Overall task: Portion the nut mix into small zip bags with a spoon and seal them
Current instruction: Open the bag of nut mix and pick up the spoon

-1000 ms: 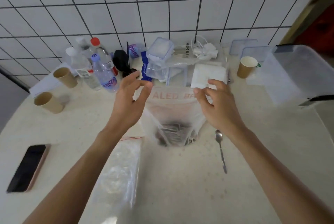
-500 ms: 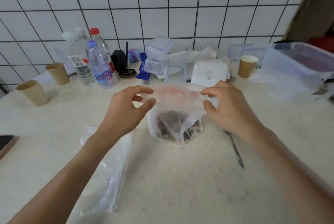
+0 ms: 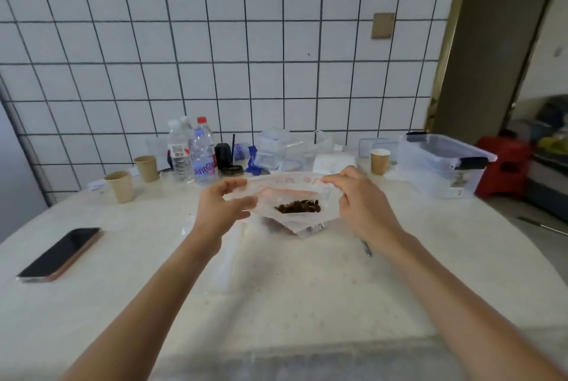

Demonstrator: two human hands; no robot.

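**Nut bag held by its top edge, mouth open**

Zip bag (image 3: 295, 208) of nut mix (image 3: 298, 206) sits on the table (image 3: 307, 288) between my hands, and I'm pinching its top edge at both ends: my left hand (image 3: 219, 210) at the left corner, my right hand (image 3: 361, 202) at the right. A second ago the bag stood taller, with its printed band facing me; now it has slumped lower and I look straight into an open mouth, the dark nuts showing inside. I judge this to mean it is ready for scooping rather than sealed. The spoon (image 3: 367, 248) lies on the table just under my right wrist, mostly hidden. My view has lifted too, taking in more white tiled wall. On the pale table are a phone (image 3: 61, 253) at my left, paper cups (image 3: 120, 185), water bottles (image 3: 203, 155) and a clear storage box (image 3: 442, 165) towards the back.
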